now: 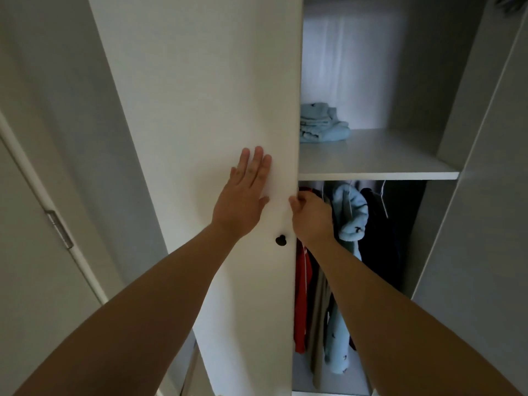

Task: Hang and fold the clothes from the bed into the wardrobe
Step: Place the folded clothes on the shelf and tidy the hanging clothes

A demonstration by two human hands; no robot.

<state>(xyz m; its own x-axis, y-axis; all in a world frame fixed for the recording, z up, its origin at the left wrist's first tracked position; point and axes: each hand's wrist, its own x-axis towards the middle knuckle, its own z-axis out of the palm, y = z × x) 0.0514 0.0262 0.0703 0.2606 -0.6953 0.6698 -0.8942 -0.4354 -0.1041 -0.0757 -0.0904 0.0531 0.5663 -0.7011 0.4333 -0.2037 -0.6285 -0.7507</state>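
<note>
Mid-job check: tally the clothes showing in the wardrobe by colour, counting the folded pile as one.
Light blue: 2, the folded pile and the hanging fleece
Red garment: 1
Beige garment: 1
Dark garment: 1 that I can tell apart
Total: 5

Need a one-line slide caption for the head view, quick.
Left hand flat on the wardrobe door, right hand gripping its edge; folded blue clothes on the shelf, garments hanging below.

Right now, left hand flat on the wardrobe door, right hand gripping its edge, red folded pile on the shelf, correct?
No: in the head view the folded pile on the shelf is light blue, not red. The left hand lies flat on the wardrobe door, and the right hand grips its edge.
</note>
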